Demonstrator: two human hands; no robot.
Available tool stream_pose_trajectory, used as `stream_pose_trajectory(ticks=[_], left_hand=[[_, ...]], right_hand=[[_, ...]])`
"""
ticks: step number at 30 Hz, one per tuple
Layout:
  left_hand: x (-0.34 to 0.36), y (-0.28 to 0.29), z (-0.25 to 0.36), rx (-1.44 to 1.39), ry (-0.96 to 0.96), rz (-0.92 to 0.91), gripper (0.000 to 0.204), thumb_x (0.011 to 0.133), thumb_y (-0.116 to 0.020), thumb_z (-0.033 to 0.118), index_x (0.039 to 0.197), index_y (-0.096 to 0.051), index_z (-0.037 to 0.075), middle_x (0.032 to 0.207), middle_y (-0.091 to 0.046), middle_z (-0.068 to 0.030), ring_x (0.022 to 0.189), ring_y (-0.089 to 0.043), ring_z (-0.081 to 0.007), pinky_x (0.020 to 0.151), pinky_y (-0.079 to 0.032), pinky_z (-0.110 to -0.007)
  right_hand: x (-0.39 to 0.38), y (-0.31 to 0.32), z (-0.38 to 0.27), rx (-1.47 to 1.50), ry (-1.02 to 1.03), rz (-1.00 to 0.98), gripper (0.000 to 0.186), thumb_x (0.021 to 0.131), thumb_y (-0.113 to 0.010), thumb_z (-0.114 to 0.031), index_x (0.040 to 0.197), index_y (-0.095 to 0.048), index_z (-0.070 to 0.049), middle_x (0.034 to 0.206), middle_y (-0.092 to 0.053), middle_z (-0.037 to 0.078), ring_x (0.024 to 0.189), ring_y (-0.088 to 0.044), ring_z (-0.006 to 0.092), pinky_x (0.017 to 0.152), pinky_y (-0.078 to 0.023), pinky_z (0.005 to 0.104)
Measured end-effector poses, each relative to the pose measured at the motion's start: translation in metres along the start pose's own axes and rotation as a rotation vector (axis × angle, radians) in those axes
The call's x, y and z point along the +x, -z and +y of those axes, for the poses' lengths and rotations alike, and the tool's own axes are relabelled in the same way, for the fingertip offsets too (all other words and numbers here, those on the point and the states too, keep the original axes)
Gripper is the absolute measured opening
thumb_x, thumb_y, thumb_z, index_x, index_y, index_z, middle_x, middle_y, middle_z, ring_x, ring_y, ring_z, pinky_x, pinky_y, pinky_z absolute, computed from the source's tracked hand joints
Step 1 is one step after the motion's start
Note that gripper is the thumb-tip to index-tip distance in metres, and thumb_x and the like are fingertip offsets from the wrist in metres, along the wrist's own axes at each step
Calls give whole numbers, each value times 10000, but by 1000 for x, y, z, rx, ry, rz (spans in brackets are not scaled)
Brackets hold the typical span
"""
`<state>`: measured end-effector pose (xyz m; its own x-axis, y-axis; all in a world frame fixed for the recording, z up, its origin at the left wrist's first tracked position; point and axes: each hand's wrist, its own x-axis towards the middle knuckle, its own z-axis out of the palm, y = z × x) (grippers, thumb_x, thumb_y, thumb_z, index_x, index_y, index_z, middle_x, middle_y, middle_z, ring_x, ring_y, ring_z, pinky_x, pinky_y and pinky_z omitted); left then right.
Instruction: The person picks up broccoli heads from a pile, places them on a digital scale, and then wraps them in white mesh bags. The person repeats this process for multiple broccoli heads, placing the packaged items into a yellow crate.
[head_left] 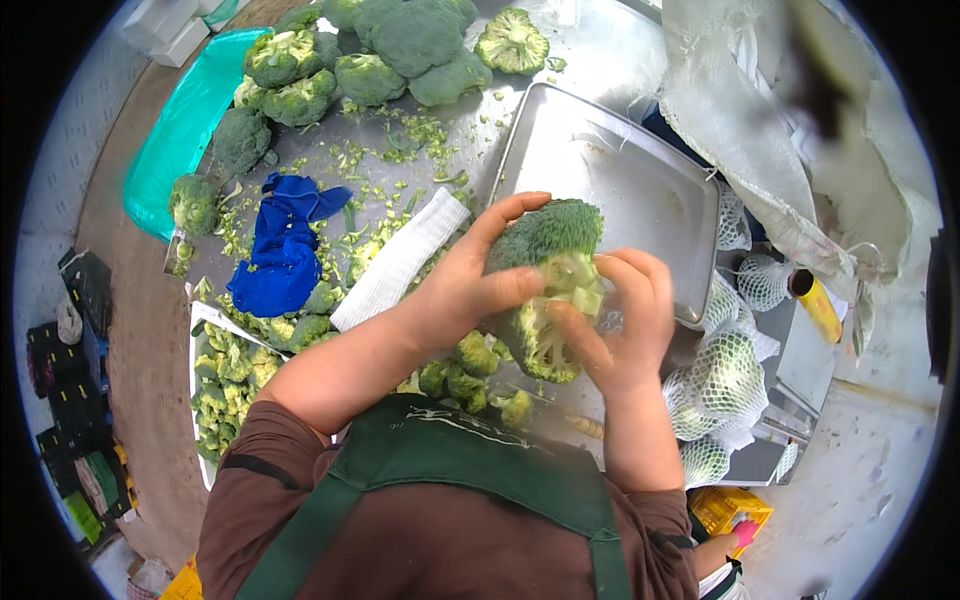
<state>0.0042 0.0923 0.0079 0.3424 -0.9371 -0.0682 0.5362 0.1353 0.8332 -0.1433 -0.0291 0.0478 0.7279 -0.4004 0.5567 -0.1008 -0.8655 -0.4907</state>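
A large broccoli head [548, 228] is held up in front of me over the metal table, its cut pale-green stalk side turned toward my right. My left hand [462, 285] grips it from the left, with the thumb across its front. On the other side, my right hand [635, 315] has its fingers curled against the cut stalk and florets; whether a small tool is hidden in it I cannot make out. Below the hands lie several loose florets [468, 365]. A white ribbed cloth sleeve [405, 255] rests beside my left forearm, near a crumpled blue cloth [275, 250].
Whole broccoli heads [405, 45] are piled at the far side. A shallow metal tray [625, 165] stands beyond my right hand. A white container [203, 318] of cut florets is at left. Net-wrapped produce [730, 375] lies at right. Another person's pink-gloved hand [745, 533] is by a yellow crate [720, 508].
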Motion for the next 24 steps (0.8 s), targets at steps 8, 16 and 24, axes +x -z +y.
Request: stream_pose_trajectory(ticks=[8,16,24], left_hand=[[-12,-10,-7,311,-127,34,723,741,-653,41,1391,-337,54,1283,-460,-120,1177,-464,-184,1017,-366,-317],[-23,-12,-31,18,23,49,637,808,-602,35,1386,-336,62,1262,-473,-115,1145,-476,-160,973,-403,-306],[-20,-7,-21,-584,135,7,707,782,-501,450,1342,-398,32,1215,-558,-180,1086,-579,-303,907,-484,-435]], right_hand=[[-14,-9,19,-61,275,50,314,652,-753,-93,912,-620,22,602,-520,52,461,-479,198,428,-386,298],[-30,-13,19,160,105,56,195,710,-704,-70,879,-634,-3,570,-483,60,446,-443,174,424,-353,286],[-56,22,38,1020,-748,253,373,833,-655,-185,1146,-562,-4,851,-570,45,675,-529,125,547,-430,288]])
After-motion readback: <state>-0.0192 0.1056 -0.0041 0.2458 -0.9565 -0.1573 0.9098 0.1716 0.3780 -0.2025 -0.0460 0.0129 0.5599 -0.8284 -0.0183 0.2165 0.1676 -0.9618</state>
